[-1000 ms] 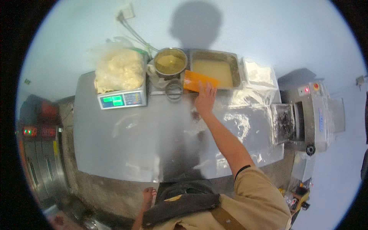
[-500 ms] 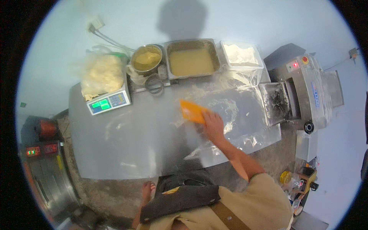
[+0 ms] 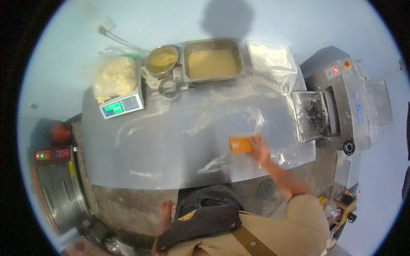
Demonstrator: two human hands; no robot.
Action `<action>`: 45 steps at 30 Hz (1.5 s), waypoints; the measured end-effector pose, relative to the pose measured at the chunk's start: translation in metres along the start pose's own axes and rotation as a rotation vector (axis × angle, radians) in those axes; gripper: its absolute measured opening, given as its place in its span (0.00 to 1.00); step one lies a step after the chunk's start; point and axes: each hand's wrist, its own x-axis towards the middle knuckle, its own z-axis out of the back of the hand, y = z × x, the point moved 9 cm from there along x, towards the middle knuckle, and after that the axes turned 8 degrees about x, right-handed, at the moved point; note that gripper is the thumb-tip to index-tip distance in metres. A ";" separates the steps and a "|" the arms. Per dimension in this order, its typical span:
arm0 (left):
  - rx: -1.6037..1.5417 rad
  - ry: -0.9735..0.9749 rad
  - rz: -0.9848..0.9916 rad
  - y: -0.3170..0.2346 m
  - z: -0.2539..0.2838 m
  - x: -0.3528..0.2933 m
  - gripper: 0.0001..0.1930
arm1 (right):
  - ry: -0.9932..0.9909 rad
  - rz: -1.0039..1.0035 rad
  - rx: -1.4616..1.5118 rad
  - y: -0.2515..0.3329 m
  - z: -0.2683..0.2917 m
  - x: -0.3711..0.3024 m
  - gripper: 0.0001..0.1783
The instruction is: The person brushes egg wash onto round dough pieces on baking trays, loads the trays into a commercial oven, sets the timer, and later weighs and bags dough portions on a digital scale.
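A flat orange dough scraper [image 3: 240, 145] is gripped at its right end by my right hand [image 3: 259, 150], whose fingers are closed and somewhat blurred. The scraper is over the right half of the metal tabletop [image 3: 162, 145], near streaks of white flour. Whether its edge touches the metal, I cannot tell. Down beside the dark apron, below the table's front edge, hangs my left hand [image 3: 168, 209]. It appears empty, with the fingers loosely apart, though small and soft in the picture.
Along the back stand a scale [image 3: 121, 106] bearing a bag of pale dough, a round bowl [image 3: 161, 74], a metal ring [image 3: 168, 88], a pan of yellowish liquid [image 3: 185, 64] and a flour tub [image 3: 294, 70]. A roller machine [image 3: 352, 106] stands right. A blurred skin-toned shape [image 3: 83, 247] shows lower left.
My right hand has drawn the scraper right and nearer to me over the tabletop. The view has shifted slightly. A blurred skin-toned shape has come in at the lower left.
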 end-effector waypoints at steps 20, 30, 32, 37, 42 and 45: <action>-0.009 -0.065 -0.116 0.148 -0.035 -0.061 0.17 | 0.233 0.410 0.117 0.188 -0.047 -0.060 0.28; -0.327 -0.284 0.175 0.179 -0.024 -0.084 0.16 | -0.131 -0.362 0.063 0.053 0.045 0.202 0.21; -0.251 -0.246 0.228 0.192 -0.025 -0.084 0.15 | -0.098 -0.238 0.032 0.106 0.028 0.162 0.23; -0.502 -0.183 0.232 0.223 -0.041 -0.080 0.14 | 0.162 0.154 0.236 0.290 -0.065 0.070 0.24; -0.115 -0.186 -0.089 0.189 -0.023 -0.078 0.14 | 0.020 0.352 0.231 0.360 -0.106 0.106 0.23; -0.333 -0.071 -0.025 0.182 -0.022 -0.072 0.15 | 0.032 -0.027 0.026 0.276 -0.103 0.185 0.25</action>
